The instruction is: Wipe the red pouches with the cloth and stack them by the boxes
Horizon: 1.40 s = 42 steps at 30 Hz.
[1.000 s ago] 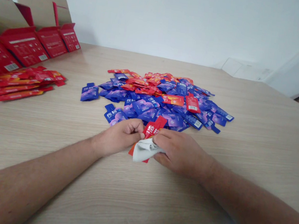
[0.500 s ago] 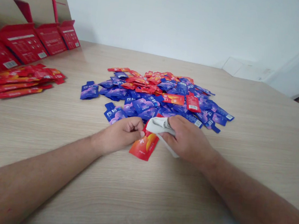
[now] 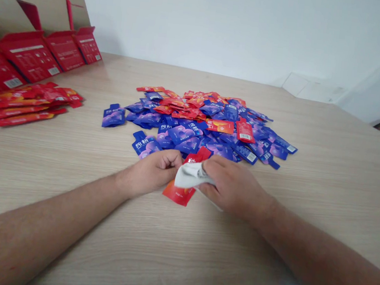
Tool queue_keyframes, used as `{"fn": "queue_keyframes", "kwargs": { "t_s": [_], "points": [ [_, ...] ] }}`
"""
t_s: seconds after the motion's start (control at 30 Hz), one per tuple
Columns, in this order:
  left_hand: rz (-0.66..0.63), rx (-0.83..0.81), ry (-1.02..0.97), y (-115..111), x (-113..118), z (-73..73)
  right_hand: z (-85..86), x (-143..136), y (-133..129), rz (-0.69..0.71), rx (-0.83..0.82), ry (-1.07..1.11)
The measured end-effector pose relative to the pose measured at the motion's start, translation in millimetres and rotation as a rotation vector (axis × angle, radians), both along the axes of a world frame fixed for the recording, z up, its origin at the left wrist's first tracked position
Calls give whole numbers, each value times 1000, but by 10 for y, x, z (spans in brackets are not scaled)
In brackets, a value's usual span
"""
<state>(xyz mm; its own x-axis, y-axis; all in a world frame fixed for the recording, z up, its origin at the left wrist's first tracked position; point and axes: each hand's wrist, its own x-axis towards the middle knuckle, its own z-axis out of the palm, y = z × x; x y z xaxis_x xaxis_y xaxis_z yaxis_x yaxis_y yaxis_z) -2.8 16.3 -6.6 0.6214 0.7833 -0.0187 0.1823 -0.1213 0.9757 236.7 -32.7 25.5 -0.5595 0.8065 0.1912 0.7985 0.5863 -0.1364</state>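
My left hand [image 3: 155,170] is closed on the left edge of a red and orange sachet [image 3: 180,196], held low over the table. Between my right hand's [image 3: 231,186] thumb and fingers is a folded white cloth [image 3: 188,175], which lies across the middle of the sachet and hides part of its print. The sachet's red top end shows above the cloth, its orange bottom end below. Just beyond both hands spreads a heap of blue-purple sachets [image 3: 184,132] mixed with red-orange sachets [image 3: 219,125].
Several red cartons [image 3: 30,53] with raised flaps stand at the back left. Before them lies a stack of red-orange sachets [image 3: 33,102]. A white wall [image 3: 203,29] rises behind the wooden table [image 3: 150,248], whose front edge shows at the bottom.
My right hand has drawn the white cloth down and a little left along the sachet, uncovering its top end. My left hand stays nearly in place.
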Motion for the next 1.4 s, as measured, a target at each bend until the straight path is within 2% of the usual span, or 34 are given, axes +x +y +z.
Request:
{"fn": "queue_keyframes", "kwargs": {
  "t_s": [0.07,0.23,0.27,0.37,0.43,0.6,0.77,0.93,0.97,1.1,1.13,1.27,1.3,1.4],
  "points": [
    [10,4,14,-4,0,7,7,-7,-12,70,-24,-20],
    [4,0,-26,-6,6,14,6,38,39,-159,63,53],
    [-3,-2,-30,-6,8,16,3,36,36,-149,59,52],
    [-7,-1,-16,-9,13,27,-6,5,-8,27,-4,1],
    [1,-3,-9,-10,12,33,-10,-4,-21,83,-21,-16],
    [2,-16,-20,-14,7,39,-5,26,17,-133,59,51],
    [3,-12,-15,-19,11,33,4,-10,-28,70,-7,-24],
    [12,-8,-34,-12,16,19,1,21,11,-150,76,40],
    [7,-3,-34,-10,16,16,1,16,7,-137,74,38],
    [8,2,-15,-8,11,15,0,-29,-39,74,-2,-15],
    [15,-1,-14,-9,10,16,-1,-29,-38,76,-7,-16],
    [23,-5,-14,-18,7,22,-2,8,6,-117,42,32],
    [21,-1,-10,-19,7,22,-1,10,7,-126,45,36],
    [20,15,6,-14,6,19,0,-17,-23,24,-8,-7]
  ]
}}
